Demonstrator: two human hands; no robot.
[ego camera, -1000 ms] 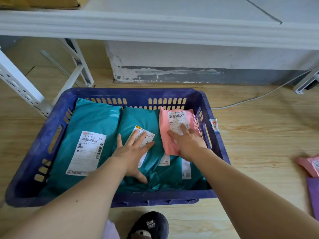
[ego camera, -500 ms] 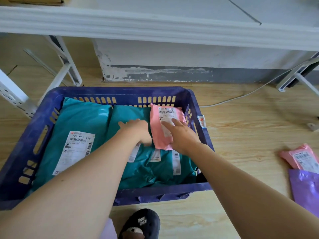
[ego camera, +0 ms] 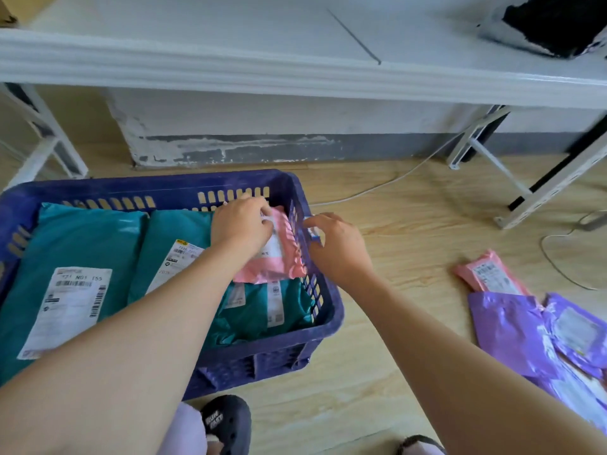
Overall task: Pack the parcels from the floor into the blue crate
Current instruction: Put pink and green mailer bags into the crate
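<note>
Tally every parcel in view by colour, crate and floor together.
Teal parcels: 3, all in the blue crate
Pink parcels: 2, one in the crate, one on the floor
Purple parcels: at least 2, overlapping on the floor
Total: at least 7

Label of pink parcel [ego camera: 281, 267] is partly hidden by left hand [ego camera: 241, 229]; blue crate [ego camera: 164, 189] is cut off at left edge.
</note>
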